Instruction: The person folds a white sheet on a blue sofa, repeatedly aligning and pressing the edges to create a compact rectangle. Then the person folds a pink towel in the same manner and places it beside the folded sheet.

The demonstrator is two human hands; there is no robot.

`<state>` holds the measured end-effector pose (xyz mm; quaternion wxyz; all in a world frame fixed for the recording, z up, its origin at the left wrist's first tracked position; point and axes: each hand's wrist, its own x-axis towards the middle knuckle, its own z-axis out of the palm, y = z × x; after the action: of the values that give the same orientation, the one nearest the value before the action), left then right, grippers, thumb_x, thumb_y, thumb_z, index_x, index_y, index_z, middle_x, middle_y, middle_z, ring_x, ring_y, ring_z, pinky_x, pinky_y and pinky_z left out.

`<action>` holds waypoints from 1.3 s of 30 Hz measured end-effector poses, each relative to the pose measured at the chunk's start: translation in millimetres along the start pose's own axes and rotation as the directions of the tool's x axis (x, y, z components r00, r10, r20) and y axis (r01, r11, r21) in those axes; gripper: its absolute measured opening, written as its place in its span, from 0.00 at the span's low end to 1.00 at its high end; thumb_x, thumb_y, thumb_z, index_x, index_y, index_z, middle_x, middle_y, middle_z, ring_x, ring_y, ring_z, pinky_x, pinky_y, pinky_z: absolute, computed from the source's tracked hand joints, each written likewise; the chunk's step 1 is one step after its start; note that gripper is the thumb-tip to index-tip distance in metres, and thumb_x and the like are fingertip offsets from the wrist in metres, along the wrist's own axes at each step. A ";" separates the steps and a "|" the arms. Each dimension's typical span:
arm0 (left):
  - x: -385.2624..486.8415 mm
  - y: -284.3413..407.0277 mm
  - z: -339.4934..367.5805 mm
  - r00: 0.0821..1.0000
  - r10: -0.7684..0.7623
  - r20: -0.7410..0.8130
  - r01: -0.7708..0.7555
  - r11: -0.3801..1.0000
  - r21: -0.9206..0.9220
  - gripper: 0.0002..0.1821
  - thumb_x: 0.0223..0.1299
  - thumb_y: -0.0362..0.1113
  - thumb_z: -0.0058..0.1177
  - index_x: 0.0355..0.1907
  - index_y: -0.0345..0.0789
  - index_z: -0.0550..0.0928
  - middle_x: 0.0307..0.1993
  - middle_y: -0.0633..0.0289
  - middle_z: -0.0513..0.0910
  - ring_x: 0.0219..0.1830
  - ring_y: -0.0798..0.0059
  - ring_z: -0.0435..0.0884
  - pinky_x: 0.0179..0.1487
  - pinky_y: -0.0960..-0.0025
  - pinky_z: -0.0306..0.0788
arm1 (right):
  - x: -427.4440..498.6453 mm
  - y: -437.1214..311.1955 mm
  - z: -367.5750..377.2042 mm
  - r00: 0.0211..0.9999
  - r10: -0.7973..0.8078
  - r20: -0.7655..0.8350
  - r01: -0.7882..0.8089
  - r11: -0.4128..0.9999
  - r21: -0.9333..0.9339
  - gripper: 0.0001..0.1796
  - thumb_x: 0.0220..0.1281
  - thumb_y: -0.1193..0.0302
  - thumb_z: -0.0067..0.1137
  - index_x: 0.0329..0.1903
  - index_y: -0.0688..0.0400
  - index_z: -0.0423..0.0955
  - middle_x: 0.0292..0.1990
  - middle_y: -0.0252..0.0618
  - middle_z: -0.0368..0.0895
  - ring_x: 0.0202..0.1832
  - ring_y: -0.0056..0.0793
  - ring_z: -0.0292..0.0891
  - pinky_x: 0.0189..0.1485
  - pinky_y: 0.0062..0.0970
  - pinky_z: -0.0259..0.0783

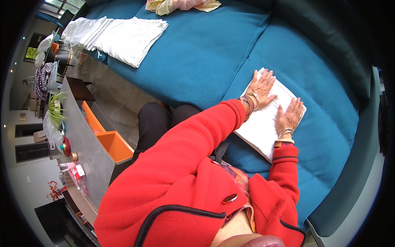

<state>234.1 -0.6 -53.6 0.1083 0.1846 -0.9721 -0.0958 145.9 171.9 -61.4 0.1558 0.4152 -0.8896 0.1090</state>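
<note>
A folded white cloth item [265, 123], perhaps a garment, lies flat on the blue sofa seat [191, 58] before me. My left hand [262, 88] rests palm down on its far left part, fingers spread. Nearer its right edge, my right hand [289, 117] presses flat too, thumb apart from the fingers. Neither hand grips anything. Bracelets circle both wrists, below red sleeves.
Folded white cloths [129, 35] lie at the sofa's left edge beside clear plastic [75, 31]. A pink and yellow cloth [182, 4] is at the top. Left of my legs stands a grey table [83, 136] with orange compartments [114, 145].
</note>
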 end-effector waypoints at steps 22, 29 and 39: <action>-165.3 -12.7 -37.4 0.943 0.326 0.061 -0.323 0.944 -0.063 0.41 0.62 0.60 0.42 0.71 0.36 0.55 0.73 0.57 0.52 0.75 0.59 0.45 0.73 0.46 0.39 | -118.0 -51.7 -45.4 0.998 -0.062 -0.026 0.064 0.994 0.089 0.36 0.62 0.53 0.51 0.66 0.62 0.58 0.68 0.52 0.56 0.70 0.53 0.49 0.71 0.49 0.44; -181.0 -23.6 -56.8 0.958 0.209 0.195 -0.223 0.973 0.053 0.41 0.63 0.60 0.40 0.71 0.34 0.55 0.72 0.56 0.53 0.75 0.57 0.46 0.71 0.42 0.42 | -154.9 -14.1 -54.0 0.985 0.145 0.098 -0.133 0.984 -0.119 0.39 0.67 0.51 0.43 0.69 0.66 0.51 0.71 0.49 0.51 0.73 0.47 0.44 0.72 0.46 0.43; -184.8 -33.9 -74.5 0.924 0.294 -0.243 -0.298 0.954 0.020 0.12 0.44 0.34 0.52 0.35 0.36 0.79 0.34 0.57 0.79 0.41 0.61 0.75 0.45 0.60 0.66 | -170.6 -41.7 -107.9 0.938 0.229 -0.261 -0.139 0.936 0.324 0.13 0.58 0.75 0.51 0.46 0.62 0.76 0.44 0.50 0.79 0.47 0.48 0.73 0.52 0.40 0.68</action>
<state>431.7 27.7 -22.2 0.2416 0.0451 -0.9672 -0.0635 301.8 300.7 -21.4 0.2108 0.3270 -0.8647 0.3178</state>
